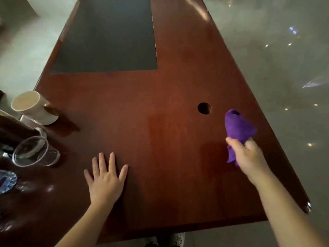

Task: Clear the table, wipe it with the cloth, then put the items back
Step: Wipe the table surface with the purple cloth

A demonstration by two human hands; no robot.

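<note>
On the table [160,97], left hand [105,179] lies flat; right hand [249,155] grips, apparently lifted, the cloth [238,127].

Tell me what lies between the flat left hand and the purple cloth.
Only bare wooden table shows in the head view between the left hand and the purple cloth gripped by the right hand.

Purple cloth [238,129] bunched, held above red-brown table [160,97] near right edge, beside round hole [204,108].
</note>
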